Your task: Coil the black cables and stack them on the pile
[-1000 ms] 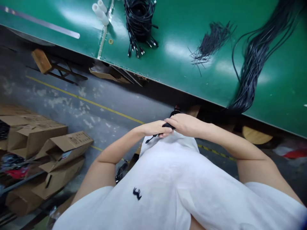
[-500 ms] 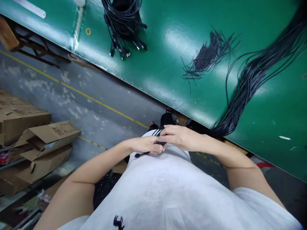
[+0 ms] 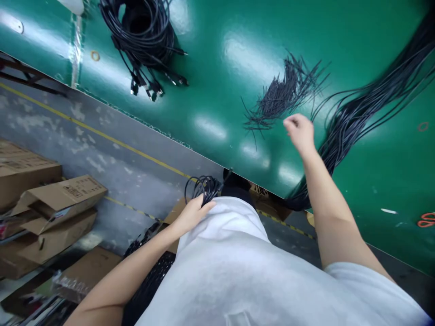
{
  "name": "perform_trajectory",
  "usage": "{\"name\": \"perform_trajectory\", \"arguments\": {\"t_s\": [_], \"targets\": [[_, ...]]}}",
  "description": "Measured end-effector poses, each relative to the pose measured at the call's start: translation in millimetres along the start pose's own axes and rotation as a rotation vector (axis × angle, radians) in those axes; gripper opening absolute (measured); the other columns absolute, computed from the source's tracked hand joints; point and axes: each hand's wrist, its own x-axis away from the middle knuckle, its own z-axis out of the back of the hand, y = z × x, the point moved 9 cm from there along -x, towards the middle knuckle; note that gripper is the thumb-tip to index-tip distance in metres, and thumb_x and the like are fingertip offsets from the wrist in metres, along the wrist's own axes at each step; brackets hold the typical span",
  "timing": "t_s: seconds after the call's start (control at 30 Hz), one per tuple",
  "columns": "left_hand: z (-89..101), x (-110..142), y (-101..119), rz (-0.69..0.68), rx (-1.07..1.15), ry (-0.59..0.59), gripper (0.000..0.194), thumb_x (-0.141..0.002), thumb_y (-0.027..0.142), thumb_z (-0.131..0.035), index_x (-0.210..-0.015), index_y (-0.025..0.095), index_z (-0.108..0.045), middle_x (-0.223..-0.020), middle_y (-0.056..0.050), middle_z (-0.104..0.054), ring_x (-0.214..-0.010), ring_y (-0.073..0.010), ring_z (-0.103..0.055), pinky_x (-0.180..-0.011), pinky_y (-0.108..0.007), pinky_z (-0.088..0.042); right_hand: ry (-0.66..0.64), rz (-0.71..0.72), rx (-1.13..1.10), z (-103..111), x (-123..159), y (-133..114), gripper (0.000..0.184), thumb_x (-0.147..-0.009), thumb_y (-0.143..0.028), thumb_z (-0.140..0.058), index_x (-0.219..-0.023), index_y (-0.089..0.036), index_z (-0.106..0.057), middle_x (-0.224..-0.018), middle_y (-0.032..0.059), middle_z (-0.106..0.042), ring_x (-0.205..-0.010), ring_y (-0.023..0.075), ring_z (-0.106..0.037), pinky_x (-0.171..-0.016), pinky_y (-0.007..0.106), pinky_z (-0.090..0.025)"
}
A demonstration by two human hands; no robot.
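Observation:
My left hand (image 3: 193, 213) is closed around a coiled black cable (image 3: 211, 189), low in front of my white shirt and short of the table's edge. Loops of the coil stick out past the fingers. Over the green table, my right hand (image 3: 301, 131) is curled, and nothing shows in its fingers. Just left of it lies a loose pile of short, thin black strands like twist ties (image 3: 280, 95). A long bundle of black cables (image 3: 346, 127) runs across the table on the right, partly behind my right forearm.
Coiled black cables with metal plugs (image 3: 146, 45) stand at the table's upper left, near a yellow ring (image 3: 95, 55). Orange-handled scissors (image 3: 426, 220) lie at the right edge. Cardboard boxes (image 3: 68, 194) fill the lower left, beside the grey floor (image 3: 112, 140) with its yellow line.
My hands were together on the black cable; now they are apart. The right one let go and moved up over the table, beside the strand pile. The left keeps the coil. The view shifted.

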Motion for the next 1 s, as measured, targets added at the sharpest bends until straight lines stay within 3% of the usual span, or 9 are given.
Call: {"name": "perform_trajectory", "arguments": {"t_s": [0.07,0.1,0.2,0.4,0.53,0.7,0.77,0.87,1.0], "targets": [[-3.1,-3.8,-6.0,0.038,0.041,0.0,0.031,-0.091,0.048,-0.043,-0.083,0.02,-0.052,-0.08,-0.003,-0.067,-0.078,-0.02,-0.062,-0.077,-0.032,-0.048,0.104,-0.173,0.088,12.9,-44.5,38.2,0.038,-0.099,-0.028,-0.043,-0.113,0.001,-0.062,-0.1,0.016,-0.068,-0.078,0.0086,-0.057,-0.076,0.028,-0.041],[-5.1,-5.6,-8.7,0.05,0.064,-0.012,0.033,-0.093,0.048,-0.04,-0.08,0.02,-0.051,-0.075,-0.002,-0.066,-0.074,-0.019,-0.062,-0.075,-0.032,-0.048,0.111,-0.177,0.142,13.0,-62.4,43.7,0.042,-0.099,-0.031,-0.042,-0.115,0.003,-0.061,-0.101,0.0155,-0.067,-0.082,0.0081,-0.058,-0.077,0.028,-0.04],[-1.8,-10.7,-16.3,0.06,0.089,0.024,0.037,-0.096,0.049,-0.033,-0.078,0.021,-0.05,-0.075,-0.004,-0.068,-0.072,-0.0194,-0.065,-0.077,-0.033,-0.05,0.1,-0.019,0.342,2.3,-95.1,27.2,0.049,-0.097,-0.037,-0.04,-0.11,0.006,-0.06,-0.114,0.0163,-0.061,-0.104,0.0103,-0.058,-0.084,0.027,-0.035],[28.2,-10.1,-31.7,0.147,-0.173,0.255,0.03,-0.091,0.051,-0.044,-0.091,0.021,-0.05,-0.091,-0.012,-0.071,-0.09,-0.0312,-0.07,-0.078,-0.038,-0.05,0.043,0.15,0.526,-12.0,-98.0,4.9,0.043,-0.098,-0.033,-0.038,-0.102,0.005,-0.059,-0.116,0.0174,-0.059,-0.109,0.0154,-0.057,-0.077,0.032,-0.032],[35.2,-9.7,-33.4,0.15,-0.112,0.345,0.027,-0.088,0.047,-0.052,-0.094,0.021,-0.051,-0.093,-0.01,-0.071,-0.088,-0.0287,-0.069,-0.076,-0.036,-0.049,0.051,0.254,0.536,-10.6,-96.4,2.4,0.04,-0.099,-0.032,-0.043,-0.113,0.002,-0.06,-0.124,0.0187,-0.056,-0.113,0.0155,-0.054,-0.079,0.032,-0.032],[2.0,-15.6,-43.2,0.162,0.374,0.098,0.038,-0.086,0.056,-0.056,-0.078,0.02,-0.049,-0.053,0.007,-0.045,-0.049,-0.0115,-0.047,-0.056,-0.026,-0.041,-0.04,0.301,0.538,-27.8,-100.9,-1.2,0.038,-0.101,-0.033,-0.046,-0.114,-0.002,-0.064,-0.123,0.0164,-0.059,-0.11,0.0123,-0.052,-0.084,0.031,-0.031],[-7.8,-12.9,-39.5,0.138,0.524,0.01,0.041,-0.087,0.059,-0.056,-0.08,0.019,-0.051,-0.052,0.009,-0.039,-0.048,-0.0093,-0.04,-0.054,-0.024,-0.038,-0.028,0.282,0.536,-28.3,-99.7,-3.1,0.037,-0.102,-0.031,-0.044,-0.111,-0.001,-0.065,-0.122,0.0172,-0.06,-0.111,0.0135,-0.051,-0.084,0.032,-0.031],[-11.0,-7.1,-23.8,0.015,0.565,-0.066,0.043,-0.092,0.06,-0.048,-0.081,0.018,-0.05,-0.062,0.005,-0.045,-0.058,-0.0096,-0.045,-0.062,-0.024,-0.043,0.047,0.243,0.522,-17.5,-92.9,-5.6,0.036,-0.104,-0.031,-0.042,-0.115,-0.005,-0.065,-0.124,0.0175,-0.059,-0.112,0.0156,-0.052,-0.084,0.032,-0.032],[-4.9,-8.5,-9.1,-0.083,0.502,-0.051,0.043,-0.094,0.059,-0.046,-0.077,0.019,-0.046,-0.064,0.004,-0.046,-0.062,-0.0102,-0.048,-0.074,-0.028,-0.048,0.125,0.153,0.472,5.1,-80.2,-3.9,0.03,-0.101,-0.029,-0.048,-0.118,-0.009,-0.063,-0.124,0.0188,-0.06,-0.109,0.018,-0.055,-0.086,0.034,-0.034]]}}
